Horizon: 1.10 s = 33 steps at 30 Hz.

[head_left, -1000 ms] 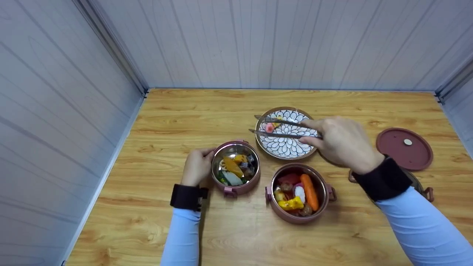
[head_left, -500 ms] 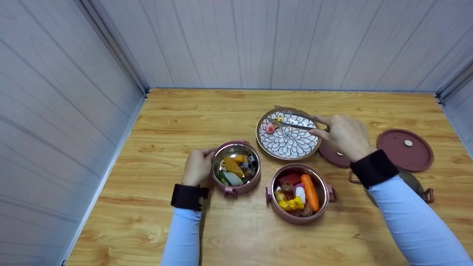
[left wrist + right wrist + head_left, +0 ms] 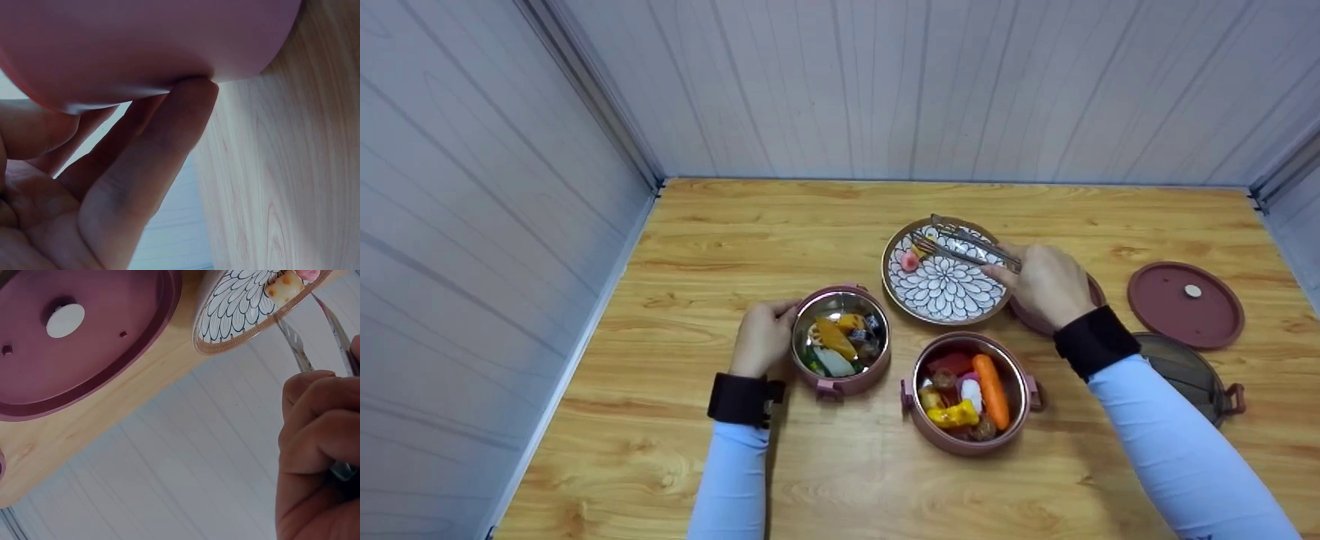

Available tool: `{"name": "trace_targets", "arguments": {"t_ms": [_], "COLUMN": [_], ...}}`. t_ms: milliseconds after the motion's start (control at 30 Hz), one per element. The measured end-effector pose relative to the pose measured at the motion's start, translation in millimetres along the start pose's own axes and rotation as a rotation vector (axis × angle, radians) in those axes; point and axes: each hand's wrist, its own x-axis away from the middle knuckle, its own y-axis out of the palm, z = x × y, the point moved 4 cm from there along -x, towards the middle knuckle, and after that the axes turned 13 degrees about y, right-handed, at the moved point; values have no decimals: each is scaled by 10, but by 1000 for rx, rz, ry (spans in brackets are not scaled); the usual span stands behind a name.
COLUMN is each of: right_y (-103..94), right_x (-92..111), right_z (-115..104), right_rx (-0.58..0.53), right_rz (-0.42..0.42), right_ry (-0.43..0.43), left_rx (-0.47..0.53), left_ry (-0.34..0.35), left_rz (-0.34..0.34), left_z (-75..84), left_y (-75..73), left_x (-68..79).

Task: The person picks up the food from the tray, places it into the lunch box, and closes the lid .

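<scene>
Booth-like workspace, pale panelled walls (image 3: 840, 90), wood-grain tabletop (image 3: 840, 472)

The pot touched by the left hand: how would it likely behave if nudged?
The pot would probably feel stiff; its smooth wall shows no dent where the left hand touches it. It would likely slide before tipping, since it is squat and stands upright on the table. The food pieces inside might shift, as they seem to lie loose.
</scene>
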Motion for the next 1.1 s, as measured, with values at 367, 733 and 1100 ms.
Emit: {"name": "trace_targets", "arguments": {"t_ms": [367, 733, 1100], "right_y": [90, 145, 14], "right_x": [44, 152, 420], "right_z": [2, 70, 198], "right_rx": [-14, 5, -65], "right_rz": [1, 49, 135], "right_ry": [20, 44, -24], "left_rx": [0, -5, -1], "left_ry": [-13, -5, -17], "left_rz": [3, 2, -7], "left_z": [-1, 6, -3], "left_y": [-4, 2, -1], "left_x": [9, 5, 7]}}
